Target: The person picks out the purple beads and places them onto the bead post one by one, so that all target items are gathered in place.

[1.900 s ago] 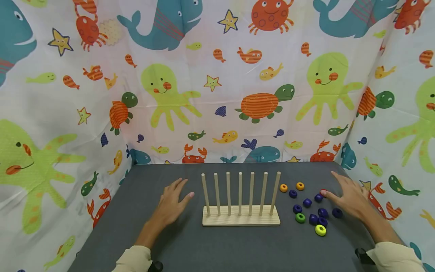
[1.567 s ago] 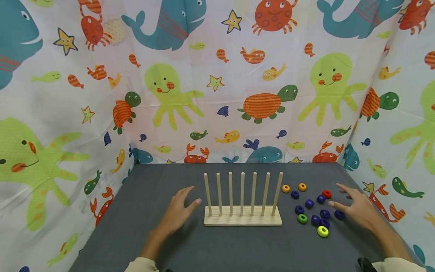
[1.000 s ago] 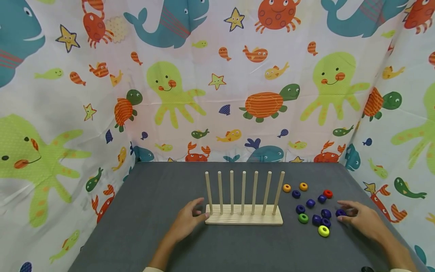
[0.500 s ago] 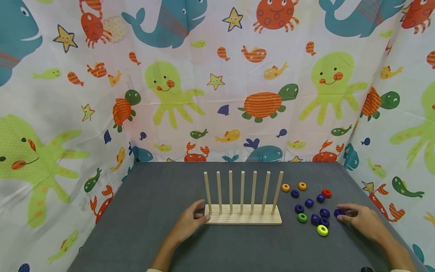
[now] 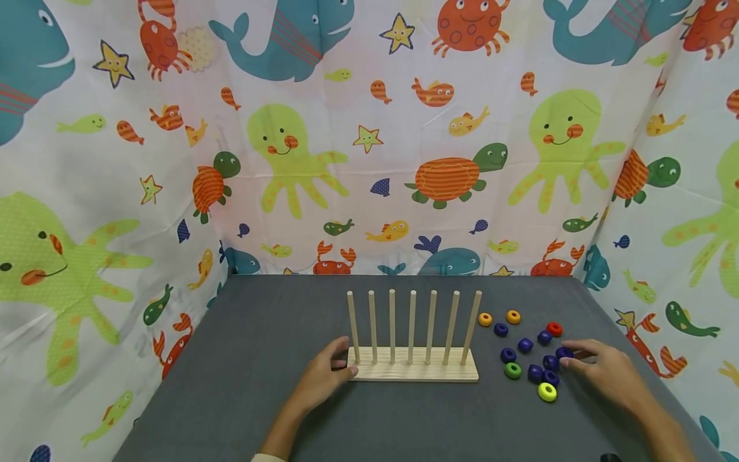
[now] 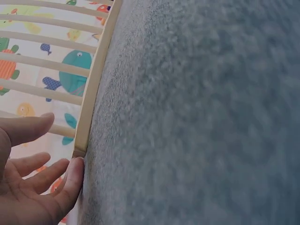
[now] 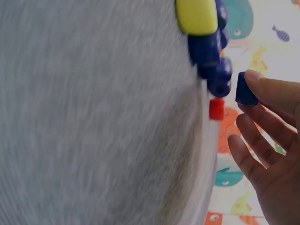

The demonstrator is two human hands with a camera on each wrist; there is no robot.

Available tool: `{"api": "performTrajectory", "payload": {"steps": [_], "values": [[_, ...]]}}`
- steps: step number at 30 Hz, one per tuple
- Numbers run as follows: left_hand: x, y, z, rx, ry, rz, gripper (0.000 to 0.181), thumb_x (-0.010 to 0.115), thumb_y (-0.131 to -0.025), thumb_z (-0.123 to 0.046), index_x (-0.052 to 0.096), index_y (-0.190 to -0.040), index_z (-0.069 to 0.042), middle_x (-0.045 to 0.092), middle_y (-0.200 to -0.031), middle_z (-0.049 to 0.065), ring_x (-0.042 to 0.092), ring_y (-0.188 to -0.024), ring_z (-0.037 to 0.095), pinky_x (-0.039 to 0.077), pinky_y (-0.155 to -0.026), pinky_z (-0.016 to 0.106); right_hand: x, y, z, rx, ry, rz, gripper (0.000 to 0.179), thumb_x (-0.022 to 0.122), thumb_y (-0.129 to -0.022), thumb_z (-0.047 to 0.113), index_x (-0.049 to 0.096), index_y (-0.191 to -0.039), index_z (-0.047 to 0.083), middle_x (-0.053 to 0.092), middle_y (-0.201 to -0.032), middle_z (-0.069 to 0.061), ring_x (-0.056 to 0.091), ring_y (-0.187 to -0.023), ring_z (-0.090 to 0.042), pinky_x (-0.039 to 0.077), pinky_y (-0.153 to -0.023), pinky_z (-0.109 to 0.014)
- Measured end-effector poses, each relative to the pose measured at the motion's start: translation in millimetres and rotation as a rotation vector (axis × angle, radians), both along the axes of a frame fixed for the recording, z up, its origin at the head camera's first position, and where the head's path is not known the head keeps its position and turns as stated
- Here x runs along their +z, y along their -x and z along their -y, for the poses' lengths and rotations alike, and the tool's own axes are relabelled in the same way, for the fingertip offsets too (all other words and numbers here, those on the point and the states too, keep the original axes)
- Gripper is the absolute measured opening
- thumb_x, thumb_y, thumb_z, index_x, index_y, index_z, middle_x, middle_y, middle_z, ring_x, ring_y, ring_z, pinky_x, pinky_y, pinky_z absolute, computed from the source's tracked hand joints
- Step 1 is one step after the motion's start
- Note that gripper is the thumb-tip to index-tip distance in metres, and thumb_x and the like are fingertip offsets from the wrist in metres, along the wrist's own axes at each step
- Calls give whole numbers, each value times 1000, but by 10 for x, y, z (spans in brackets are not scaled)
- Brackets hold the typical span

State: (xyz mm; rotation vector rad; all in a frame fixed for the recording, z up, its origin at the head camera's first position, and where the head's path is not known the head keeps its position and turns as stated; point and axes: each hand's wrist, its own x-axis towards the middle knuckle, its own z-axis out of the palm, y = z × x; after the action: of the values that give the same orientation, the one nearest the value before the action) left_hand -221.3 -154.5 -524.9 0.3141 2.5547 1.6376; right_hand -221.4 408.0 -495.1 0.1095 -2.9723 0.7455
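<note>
A pale wooden peg rack (image 5: 416, 372) with several upright dowels stands mid-table. My left hand (image 5: 320, 378) is at its left end. In the left wrist view, a fingertip touches the end of the base (image 6: 91, 93), and the thumb (image 6: 28, 129) overlaps the nearest dowel with the fingers relaxed. My right hand (image 5: 606, 369) pinches a dark blue bead (image 7: 245, 89) between thumb and index finger, its other fingers loosely bent. Just left of that hand, more blue beads (image 5: 535, 373) lie in a loose cluster, with a yellow bead (image 5: 547, 392) in front.
A green bead (image 5: 512, 370) lies at the cluster's left. Farther back are a red bead (image 5: 554, 329) and two orange beads, one of them (image 5: 485, 319) near the rack's right end. A printed sea-animal curtain (image 5: 369, 154) encloses the grey table (image 5: 277, 308) behind and at both sides.
Both hands came down: the left reached the rack's end, the right reached the rightmost blue bead. Over the last half second, the right hand moved that bead leftward and slightly back, toward the other beads.
</note>
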Motion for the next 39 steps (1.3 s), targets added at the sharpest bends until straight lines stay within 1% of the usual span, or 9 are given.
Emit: {"api": "performTrajectory", "payload": {"steps": [3, 7, 11, 13, 16, 24, 28, 34, 39], "values": [[-6, 15, -22, 6, 2, -7, 73, 79, -94, -15, 45, -158, -1, 51, -157, 25, 62, -126, 41, 57, -98, 55, 23, -10, 103, -6, 17, -19, 46, 77, -98, 38, 74, -127, 2, 68, -129, -30, 66, -108, -46, 54, -83, -64], [-19, 30, -49, 17, 2, -2, 74, 81, -91, -11, 47, -156, -3, 52, -156, 24, 61, -127, 41, 56, -99, 54, 35, -35, 240, -7, 41, -71, 43, 78, -98, 35, 74, -128, 4, 72, -125, -25, 68, -107, -43, 57, -84, -61], [-31, 42, -68, 22, -8, 9, 75, 82, -89, -10, 48, -156, -3, 52, -157, 22, 59, -130, 40, 56, -100, 52, 55, -61, 365, 10, 46, -114, 42, 78, -98, 33, 74, -129, 6, 76, -119, -18, 70, -105, -38, 61, -80, -44], [-29, 43, -72, 21, -16, 16, 76, 83, -88, -9, 49, -156, -4, 52, -157, 21, 58, -130, 39, 57, -100, 51, 78, -67, 421, 21, 44, -117, 43, 77, -99, 34, 73, -131, 6, 75, -119, -17, 70, -104, -35, 59, -75, -33], [-22, 40, -68, 16, -27, 20, 77, 83, -86, -6, 49, -155, -4, 51, -157, 22, 58, -130, 41, 57, -100, 51, 137, -83, 508, 32, 53, -107, 46, 75, -100, 38, 72, -133, 7, 74, -119, -16, 68, -104, -31, 56, -73, -25], [-33, 25, -50, 8, -58, 22, 78, 80, -81, 3, 52, -153, -5, 52, -156, 23, 57, -131, 44, 59, -96, 48, 345, -131, 750, 11, 93, -118, 49, 74, -99, 45, 72, -131, 8, 73, -115, -13, 67, -90, -22, 55, -69, -30], [-43, 38, -50, 6, -78, 15, 78, 79, -78, 10, 54, -151, -5, 53, -154, 23, 58, -130, 44, 60, -94, 43, 433, -156, 866, 22, 90, -167, 43, 76, -99, 42, 74, -128, 11, 73, -116, -12, 65, -93, -22, 55, -71, -27], [-57, 32, -48, 5, -115, 14, 81, 74, -74, 22, 55, -149, -2, 52, -154, 26, 58, -130, 47, 62, -88, 36, 566, -202, 1048, 52, 100, -203, 44, 76, -98, 41, 74, -130, 10, 73, -115, -8, 65, -98, -23, 55, -75, -25], [-77, 35, -43, 17, -118, 18, 80, 72, -75, 23, 56, -149, -1, 51, -155, 25, 58, -131, 47, 63, -88, 34, 652, -223, 1167, 76, 134, -234, 44, 77, -99, 37, 73, -132, 9, 73, -116, -8, 64, -95, -21, 56, -74, -23]]}}
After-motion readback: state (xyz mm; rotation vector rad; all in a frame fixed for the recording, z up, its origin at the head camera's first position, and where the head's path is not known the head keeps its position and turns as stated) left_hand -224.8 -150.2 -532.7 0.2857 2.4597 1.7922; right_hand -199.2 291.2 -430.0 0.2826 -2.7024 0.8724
